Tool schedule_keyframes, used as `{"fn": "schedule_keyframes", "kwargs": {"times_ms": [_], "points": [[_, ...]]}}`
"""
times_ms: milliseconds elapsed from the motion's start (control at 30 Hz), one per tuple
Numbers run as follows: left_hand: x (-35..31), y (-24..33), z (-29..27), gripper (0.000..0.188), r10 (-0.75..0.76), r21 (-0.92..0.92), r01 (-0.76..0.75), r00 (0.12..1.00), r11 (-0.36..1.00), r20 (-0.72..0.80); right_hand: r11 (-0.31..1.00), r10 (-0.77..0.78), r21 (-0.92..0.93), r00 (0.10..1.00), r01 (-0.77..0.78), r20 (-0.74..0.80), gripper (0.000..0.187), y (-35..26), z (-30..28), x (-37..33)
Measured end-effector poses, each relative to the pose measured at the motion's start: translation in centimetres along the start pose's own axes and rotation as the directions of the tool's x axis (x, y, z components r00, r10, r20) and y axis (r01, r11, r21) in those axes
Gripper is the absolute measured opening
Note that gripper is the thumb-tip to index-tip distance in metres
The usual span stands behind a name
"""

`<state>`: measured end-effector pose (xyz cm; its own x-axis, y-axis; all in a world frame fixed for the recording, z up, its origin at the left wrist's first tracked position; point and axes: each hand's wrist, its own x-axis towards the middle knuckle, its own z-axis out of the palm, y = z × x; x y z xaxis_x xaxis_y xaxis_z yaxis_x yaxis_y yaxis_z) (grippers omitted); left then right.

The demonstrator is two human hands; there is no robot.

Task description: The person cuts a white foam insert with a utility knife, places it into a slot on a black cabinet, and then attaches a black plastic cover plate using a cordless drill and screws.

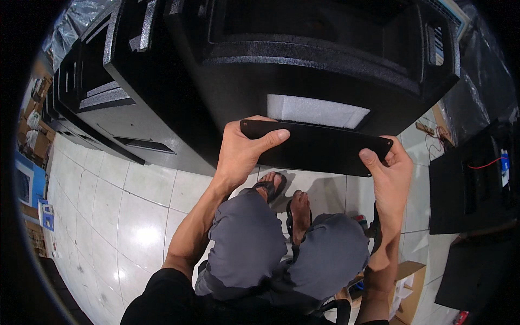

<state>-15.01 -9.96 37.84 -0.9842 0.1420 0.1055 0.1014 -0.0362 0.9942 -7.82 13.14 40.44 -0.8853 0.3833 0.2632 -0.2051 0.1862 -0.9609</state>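
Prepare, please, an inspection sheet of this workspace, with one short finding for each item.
Surface: pale tiled floor, with glare spots at left.
Things in work: flat black panel, held before a black cabinet; the cabinet's rectangular opening shows pale, foam-like material.
Clutter: open cardboard box at lower right.
Hands: left hand and right hand grip opposite ends of the panel, thumbs on its near face.
Cables: red cable across a dark piece at right; its ends are unclear.
Surroundings: more black cabinets at left; clear plastic sheeting at upper right.
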Motion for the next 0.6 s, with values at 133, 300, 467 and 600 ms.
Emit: {"fn": "schedule_keyframes", "kwargs": {"times_ms": [133, 300, 467, 600], "points": [[-0.8, 1.6, -0.2, 0.017, -0.016, 0.159, 0.015, 1.0, 0.987, 0.002, 0.995, 0.032, -0.089, 0.997, -0.038, -0.066, 0.027, 0.6, 0.6, 0.1], [-1.0, 2.0, -0.2, 0.019, 0.003, 0.151, -0.004, 1.0, 0.988, 0.005, 0.984, -0.018, -0.176, 0.985, -0.013, -0.174, 0.03, 0.8, 1.5, -0.3], [-1.0, 1.9, -0.9, 0.023, 0.073, 0.185, -0.081, 0.996, 0.979, 0.051, 0.988, -0.059, -0.149, 0.977, 0.028, -0.204, 0.03, 1.1, 1.9, -0.5], [-0.7, 1.9, -0.4, 0.025, 0.062, 0.225, -0.059, 0.998, 0.972, -0.004, 0.993, -0.038, -0.118, 0.984, 0.017, -0.174, 0.031, 1.6, 1.5, -0.5]]}}
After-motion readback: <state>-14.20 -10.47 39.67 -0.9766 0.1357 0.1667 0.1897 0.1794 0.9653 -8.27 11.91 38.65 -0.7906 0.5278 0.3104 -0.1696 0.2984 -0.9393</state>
